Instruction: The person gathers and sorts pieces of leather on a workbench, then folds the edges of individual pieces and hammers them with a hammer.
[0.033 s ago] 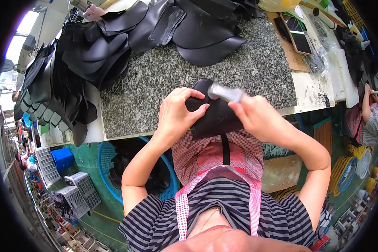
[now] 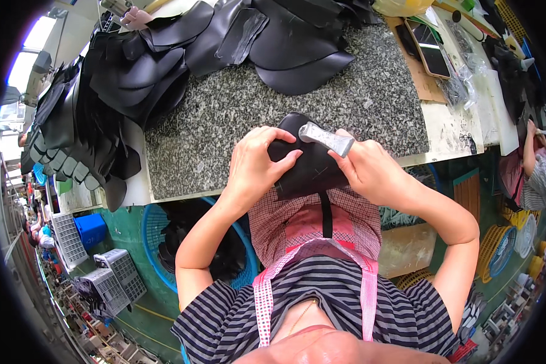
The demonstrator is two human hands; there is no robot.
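**A:** Where does the black piece (image 2: 315, 160) lie?

**B:** At the near edge of the granite slab (image 2: 382, 103) on the tabletop (image 2: 449, 124); its lower end reaches past that edge toward the person.

**A:** State of the hands?

**B:** Apart from each other. The left hand (image 2: 253, 156) sets thumb and forefinger, spread, on the piece's left side — presumably to stop it shifting. Whether its other fingers grip underneath, I cannot tell. The right hand (image 2: 373, 173) is closed around the hammer (image 2: 329, 140); the handle is hidden in the fist.

**A:** Position of the hammer?

**B:** Its rounded end is over the piece's upper part, near the left fingertips; contact looks likely but is unconfirmed. The slab probably serves as hard backing.

**A:** Condition of the piece?

**B:** Black, smooth, leather-like, with a rounded far end. Thin pale marks show on its nearer half — origin undetermined.

**A:** Other stock?

**B:** A heap of black pieces (image 2: 297, 48) lies along the far side, probably set back to leave room.
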